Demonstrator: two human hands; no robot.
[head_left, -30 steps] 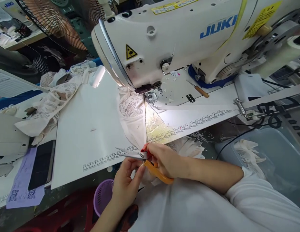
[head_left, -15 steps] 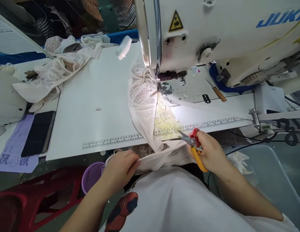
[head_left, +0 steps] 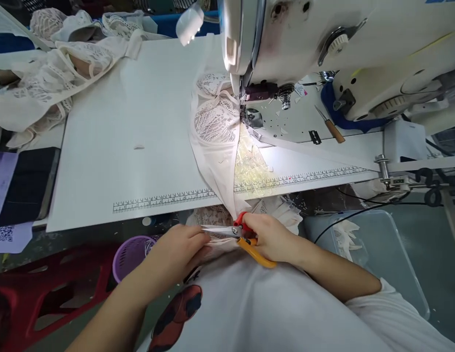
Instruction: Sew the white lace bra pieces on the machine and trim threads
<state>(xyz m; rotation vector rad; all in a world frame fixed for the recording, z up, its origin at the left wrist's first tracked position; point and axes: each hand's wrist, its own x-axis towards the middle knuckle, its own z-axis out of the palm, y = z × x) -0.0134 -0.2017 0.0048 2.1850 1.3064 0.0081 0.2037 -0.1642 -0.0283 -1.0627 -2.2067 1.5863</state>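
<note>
The right hand gripped scissors, blades toward the left hand. The left pinched pale fabric beside them.

Open tabletop left of lace garment, sewing machine blocking its right side

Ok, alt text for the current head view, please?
The right hand holds red-and-orange scissors, blades toward the left hand, which touches pale fabric. Beyond, lacy fabric lies on a white table by a sewing machine.
</note>
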